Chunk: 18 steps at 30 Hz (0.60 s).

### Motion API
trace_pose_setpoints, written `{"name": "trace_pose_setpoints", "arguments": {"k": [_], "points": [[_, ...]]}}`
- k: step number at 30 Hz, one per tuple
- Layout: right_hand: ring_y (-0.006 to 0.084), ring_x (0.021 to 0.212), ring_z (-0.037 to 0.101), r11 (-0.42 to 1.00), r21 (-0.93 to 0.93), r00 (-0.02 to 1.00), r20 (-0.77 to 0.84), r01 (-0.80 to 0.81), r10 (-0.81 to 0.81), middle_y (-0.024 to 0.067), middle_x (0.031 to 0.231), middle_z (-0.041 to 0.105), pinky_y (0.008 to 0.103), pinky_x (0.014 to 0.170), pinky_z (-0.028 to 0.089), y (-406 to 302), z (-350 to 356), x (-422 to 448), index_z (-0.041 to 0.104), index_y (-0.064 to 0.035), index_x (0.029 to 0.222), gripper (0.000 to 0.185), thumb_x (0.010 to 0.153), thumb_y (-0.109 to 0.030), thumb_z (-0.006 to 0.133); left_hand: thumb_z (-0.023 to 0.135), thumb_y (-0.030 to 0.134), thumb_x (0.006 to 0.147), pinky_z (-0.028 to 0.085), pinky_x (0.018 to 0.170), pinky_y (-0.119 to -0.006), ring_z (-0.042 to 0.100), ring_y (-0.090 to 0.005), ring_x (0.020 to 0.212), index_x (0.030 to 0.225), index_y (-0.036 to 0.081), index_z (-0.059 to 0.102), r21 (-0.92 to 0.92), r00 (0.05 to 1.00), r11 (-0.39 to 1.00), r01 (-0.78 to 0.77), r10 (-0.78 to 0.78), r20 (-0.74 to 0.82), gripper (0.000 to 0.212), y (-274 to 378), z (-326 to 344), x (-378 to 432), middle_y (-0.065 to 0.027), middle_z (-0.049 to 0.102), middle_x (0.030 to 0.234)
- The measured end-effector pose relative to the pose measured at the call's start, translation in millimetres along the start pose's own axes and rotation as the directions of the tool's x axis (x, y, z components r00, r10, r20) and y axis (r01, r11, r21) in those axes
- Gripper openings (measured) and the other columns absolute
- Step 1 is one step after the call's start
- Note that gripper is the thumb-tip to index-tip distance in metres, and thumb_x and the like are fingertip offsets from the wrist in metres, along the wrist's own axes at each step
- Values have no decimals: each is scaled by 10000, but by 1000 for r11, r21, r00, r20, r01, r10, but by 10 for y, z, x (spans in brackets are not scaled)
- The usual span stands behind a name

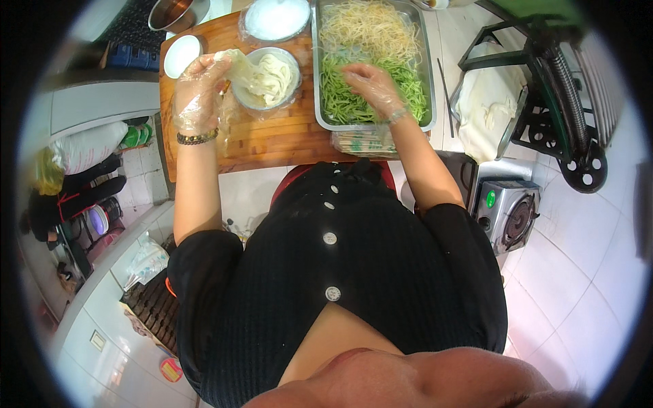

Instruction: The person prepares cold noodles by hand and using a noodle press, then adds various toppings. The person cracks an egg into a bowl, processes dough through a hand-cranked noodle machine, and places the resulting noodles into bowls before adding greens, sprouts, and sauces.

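Observation:
My left hand (198, 94), in a clear plastic glove, pinches a thin pale sheet or bunch of noodles (233, 61) that trails over the left rim of a round bowl. White noodle strands (274, 80) lie in that bowl (295, 97), which has clear plastic film around it. My right hand (371, 86), also gloved, is over the shredded green vegetable (339, 97) in a metal tray (432, 102); its fingers are bent, and whether they grip any shreds cannot be told. Pale bean sprouts (370, 25) fill the tray's far part.
The wooden board (255, 148) also bears a white bowl (182, 56) and a film-covered dish (277, 19). A metal bowl (176, 13) stands beyond. Wrapped chopsticks (363, 143) lie at the tray's near edge. Rightward are a dark stick (446, 97), a cloth-covered tray (484, 102), a green metal press (561, 92) and a gas burner (518, 219).

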State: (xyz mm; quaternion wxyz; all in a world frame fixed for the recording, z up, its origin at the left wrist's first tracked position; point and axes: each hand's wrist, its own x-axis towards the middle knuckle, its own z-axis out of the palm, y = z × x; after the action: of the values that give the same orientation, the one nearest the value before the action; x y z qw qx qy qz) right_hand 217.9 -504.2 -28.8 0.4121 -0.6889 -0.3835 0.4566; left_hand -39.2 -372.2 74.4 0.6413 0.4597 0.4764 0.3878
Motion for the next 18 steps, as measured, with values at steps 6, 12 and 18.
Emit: {"name": "trace_pose_setpoints", "arguments": {"k": [6,12,18], "points": [[132,862,578,991,-127,999,-13,-51,50,50,962,629,261,738,469,-37,-132,-89,627,-83,1044,284,816,-249,594,669,155,745,456,690,-235,593,-120,757,858,35,659,788,994,615,19,-94,50,164,-751,-314,474,-91,653,811],[198,938,606,868,-486,968,-251,-101,-27,66,1064,626,310,813,477,-3,-685,248,630,-136,1059,313,801,-307,583,653,194,757,472,695,-274,618,-175,754,906,32,668,603,994,791,-103,68,81,221,-829,-530,495,-115,660,832],[254,973,584,594,-801,958,-224,-78,-177,170,1216,510,332,840,474,71,-570,1137,496,-85,1223,516,770,-299,617,704,163,744,465,685,-239,590,-116,761,887,-15,644,822,973,537,-190,217,83,236,-990,-539,68,-76,655,870]]}}
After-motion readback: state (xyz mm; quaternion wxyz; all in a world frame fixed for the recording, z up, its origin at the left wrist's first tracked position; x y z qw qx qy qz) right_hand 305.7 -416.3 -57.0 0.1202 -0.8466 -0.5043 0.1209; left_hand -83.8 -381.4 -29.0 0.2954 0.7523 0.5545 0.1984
